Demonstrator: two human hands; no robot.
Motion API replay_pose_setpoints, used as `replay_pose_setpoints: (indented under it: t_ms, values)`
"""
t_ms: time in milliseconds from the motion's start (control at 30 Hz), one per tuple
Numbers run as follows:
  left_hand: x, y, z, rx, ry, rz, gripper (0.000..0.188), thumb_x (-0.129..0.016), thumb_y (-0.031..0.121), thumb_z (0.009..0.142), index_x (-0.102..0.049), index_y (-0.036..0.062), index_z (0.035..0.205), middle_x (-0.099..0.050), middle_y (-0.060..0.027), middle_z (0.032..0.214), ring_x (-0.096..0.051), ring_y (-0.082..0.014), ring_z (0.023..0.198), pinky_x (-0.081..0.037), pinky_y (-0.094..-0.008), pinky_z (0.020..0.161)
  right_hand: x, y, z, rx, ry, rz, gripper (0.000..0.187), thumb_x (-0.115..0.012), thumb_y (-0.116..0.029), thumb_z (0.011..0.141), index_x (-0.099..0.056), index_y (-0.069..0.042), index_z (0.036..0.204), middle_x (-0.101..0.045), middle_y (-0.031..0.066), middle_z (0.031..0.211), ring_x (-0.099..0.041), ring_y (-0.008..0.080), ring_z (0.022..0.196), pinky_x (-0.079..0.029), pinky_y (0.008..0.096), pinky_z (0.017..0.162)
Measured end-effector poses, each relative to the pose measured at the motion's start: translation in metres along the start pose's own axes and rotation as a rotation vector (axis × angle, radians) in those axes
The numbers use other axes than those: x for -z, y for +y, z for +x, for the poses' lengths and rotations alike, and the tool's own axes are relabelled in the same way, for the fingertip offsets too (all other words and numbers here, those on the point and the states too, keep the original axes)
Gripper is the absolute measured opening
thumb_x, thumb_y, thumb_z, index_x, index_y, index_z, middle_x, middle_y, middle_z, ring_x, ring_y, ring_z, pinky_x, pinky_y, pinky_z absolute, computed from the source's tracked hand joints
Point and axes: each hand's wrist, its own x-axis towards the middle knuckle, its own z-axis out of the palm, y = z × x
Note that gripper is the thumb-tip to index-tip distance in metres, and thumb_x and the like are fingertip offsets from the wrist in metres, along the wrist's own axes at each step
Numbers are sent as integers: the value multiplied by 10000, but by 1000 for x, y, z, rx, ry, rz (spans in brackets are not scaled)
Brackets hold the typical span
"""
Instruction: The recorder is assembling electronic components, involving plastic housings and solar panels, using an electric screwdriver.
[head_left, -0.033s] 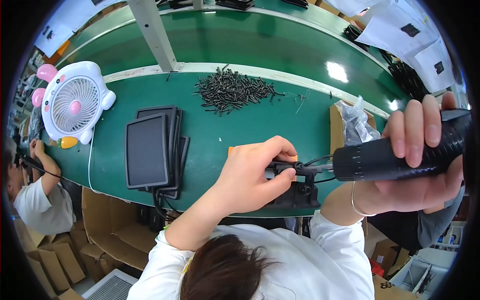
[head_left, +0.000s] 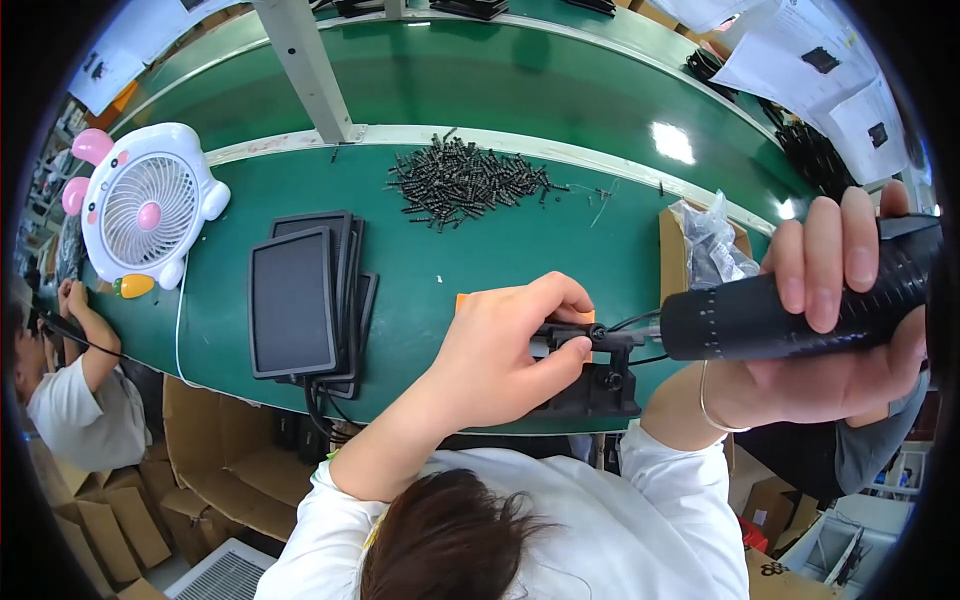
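My right hand (head_left: 835, 300) is wrapped round the thick black body of an electric screwdriver (head_left: 765, 322), held nearly level at the right. Its metal bit points left and meets the right end of a black plastic part (head_left: 622, 342), from which thin black cables run. My left hand (head_left: 510, 345) pinches this part between thumb and fingers and hides much of it. The part sits at a black fixture block (head_left: 598, 393) near the bench's front edge. Something orange shows behind my left fingers. Whether a screw is at the bit is hidden.
A pile of small black screw-like pieces (head_left: 462, 182) lies at the back. Flat black panels with cables (head_left: 292, 303) are stacked to the left, beside a white fan (head_left: 150, 215). An open carton with clear plastic bags (head_left: 712, 245) stands right. Another person (head_left: 90, 400) sits far left.
The screwdriver and my right hand have shifted very slightly left. My left hand and the black part stay in place.
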Motion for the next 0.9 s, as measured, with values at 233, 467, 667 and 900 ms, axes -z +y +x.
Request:
replay_pose_setpoints:
  t_ms: [233, 467, 667, 900]
  values:
    - [4, 0, 0, 2, -40, 5, 197, -590, 37, 728, -552, -11, 915, -635, -120, 808, -636, -231, 737, -475, -278, 673, -6, 7, -3, -5, -16, -60, 616, -631, -274, 785, -346, 90, 1192, -410, 63, 806, -434, 114, 602, -376, 254, 563]
    - [3, -2, -2, -8, -39, 20, 199, -595, 42, 730, -553, -15, 916, -630, -120, 800, -637, -234, 747, -477, -280, 685, -11, 10, -2, -3, -63, -131, 612, -616, -294, 796, -345, 88, 1191, -412, 64, 798, -435, 118, 586, -379, 257, 552]
    - [0, -2, -1, -12, -34, 1, 200, -593, 38, 734, -552, -16, 922, -637, -122, 815, -645, -235, 775, -479, -278, 695, -10, 9, -4, -35, -48, -170, 608, -601, -316, 803, -351, 86, 1187, -413, 60, 798, -429, 115, 581, -380, 253, 550]
    - [-3, -5, 4, -34, -14, -24, 211, -602, 38, 735, -551, -16, 932, -648, -118, 822, -652, -229, 765, -490, -284, 685, -4, 14, 4, -105, -89, -115, 527, -600, -298, 809, -374, 58, 1126, -423, 53, 788, -429, 105, 574, -385, 243, 541]
